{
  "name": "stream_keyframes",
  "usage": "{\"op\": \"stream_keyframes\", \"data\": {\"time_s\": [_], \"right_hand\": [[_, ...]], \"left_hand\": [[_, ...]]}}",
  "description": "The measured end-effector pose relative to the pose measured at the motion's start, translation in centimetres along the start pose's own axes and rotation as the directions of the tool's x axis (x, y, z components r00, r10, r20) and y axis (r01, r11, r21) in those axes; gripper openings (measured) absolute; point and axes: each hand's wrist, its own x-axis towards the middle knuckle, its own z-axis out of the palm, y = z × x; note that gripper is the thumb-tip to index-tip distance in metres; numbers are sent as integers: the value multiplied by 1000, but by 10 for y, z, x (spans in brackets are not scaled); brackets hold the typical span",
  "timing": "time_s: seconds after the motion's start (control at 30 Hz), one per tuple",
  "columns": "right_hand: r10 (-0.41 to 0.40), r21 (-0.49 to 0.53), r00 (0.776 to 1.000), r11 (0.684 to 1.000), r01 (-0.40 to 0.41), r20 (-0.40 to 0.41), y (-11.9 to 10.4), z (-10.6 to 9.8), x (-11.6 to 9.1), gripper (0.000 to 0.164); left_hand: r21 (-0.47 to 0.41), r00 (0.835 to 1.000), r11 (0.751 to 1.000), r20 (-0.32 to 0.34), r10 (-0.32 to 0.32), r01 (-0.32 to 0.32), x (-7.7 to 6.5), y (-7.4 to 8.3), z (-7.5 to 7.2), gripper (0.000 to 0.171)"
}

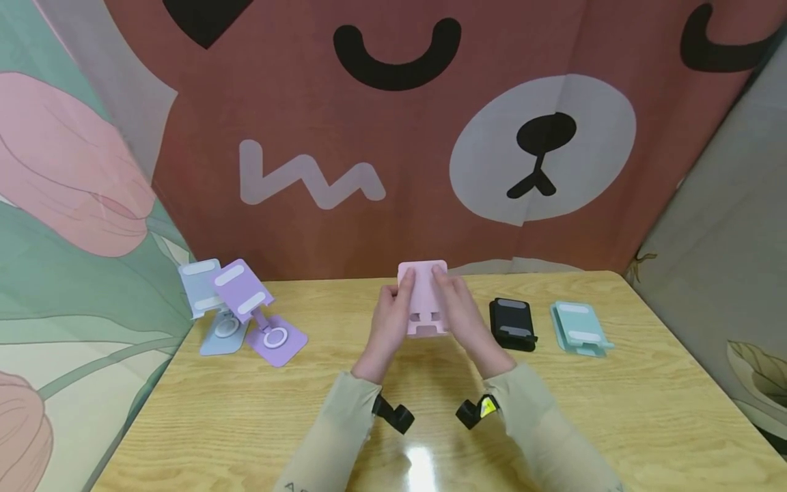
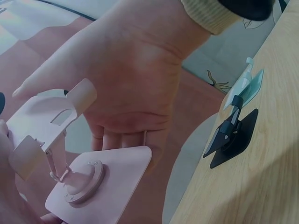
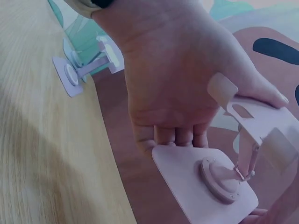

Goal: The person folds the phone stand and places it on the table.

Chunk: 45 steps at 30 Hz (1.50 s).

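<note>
Pink stand [image 1: 425, 290] is held above the surface [image 1: 209, 424], gripped from both sides by left hand [image 1: 390, 320] and right hand [image 1: 465, 316]; thumbs are laid on its upper plate, fingers bent against the edge of the base [image 2: 124, 170]. By this hold, both hinged parts are presumably kept steady together. Black stand [image 1: 513, 324] and mint stand [image 1: 581, 326] are set folded at right, purple stand [image 1: 242, 287] and blue stand [image 1: 198, 279] raised at left; perhaps grouped by state. Blue is partly covered by purple. In the head view, the base and most fingers are hidden; in each wrist view, the opposite hand is cut off. Hinge [image 3: 245, 173] tightness cannot be judged.
</note>
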Motion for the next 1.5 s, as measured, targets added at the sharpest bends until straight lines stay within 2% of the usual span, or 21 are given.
{"op": "stream_keyframes", "data": {"time_s": [0.47,0.7,1.2,1.5], "right_hand": [[28,-38,999,999,-29,-46,-2,3,-5,79],[35,-40,998,999,-37,-60,0,4,-8,81],[-3,-66,994,998,-4,-105,3,7,-6,79],[-28,-82,991,996,17,-129,5,9,-4,73]], "left_hand": [[6,1000,1000,2,30,-30,-2,2,3,68],[47,1000,999,1,19,-19,-4,-1,4,68],[62,997,996,-38,69,-67,-3,-6,7,63],[52,995,996,-58,76,-73,-4,-7,6,60]]}}
